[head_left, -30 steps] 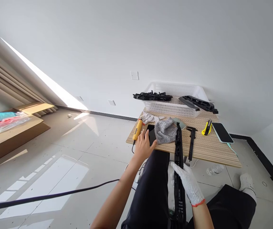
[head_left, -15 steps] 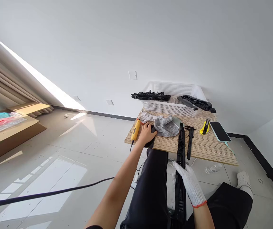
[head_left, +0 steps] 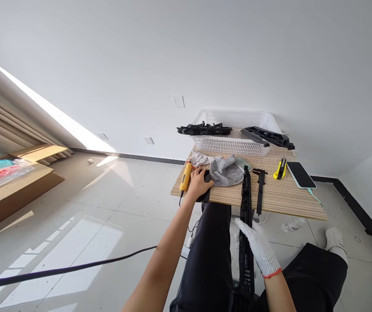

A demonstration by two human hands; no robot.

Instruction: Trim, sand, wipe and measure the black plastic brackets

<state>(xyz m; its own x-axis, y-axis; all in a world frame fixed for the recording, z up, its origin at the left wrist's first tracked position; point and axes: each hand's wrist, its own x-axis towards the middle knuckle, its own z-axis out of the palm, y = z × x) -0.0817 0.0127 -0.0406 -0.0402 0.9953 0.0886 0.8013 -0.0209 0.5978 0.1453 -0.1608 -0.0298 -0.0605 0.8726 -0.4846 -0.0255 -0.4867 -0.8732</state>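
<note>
My bare left hand reaches over a black flat object at the table's near left edge. Its fingers curl over the far side and the thumb lies along the right; what the object is, I cannot make out. My right hand, in a white knitted glove with an orange cuff, grips a long black plastic trim part. That part stands lengthwise from my lap, its far end over the table. A yellow corded tool lies just left of my left hand, and a grey knitted glove on its right.
On the wooden table lie a black caliper, a yellow utility knife and a phone with a cable. A white basket behind carries more black parts. A black cord crosses at left.
The view has shifted slightly. Both hands keep nearly the same places, the left on the black flat object and the right around the trim part.
</note>
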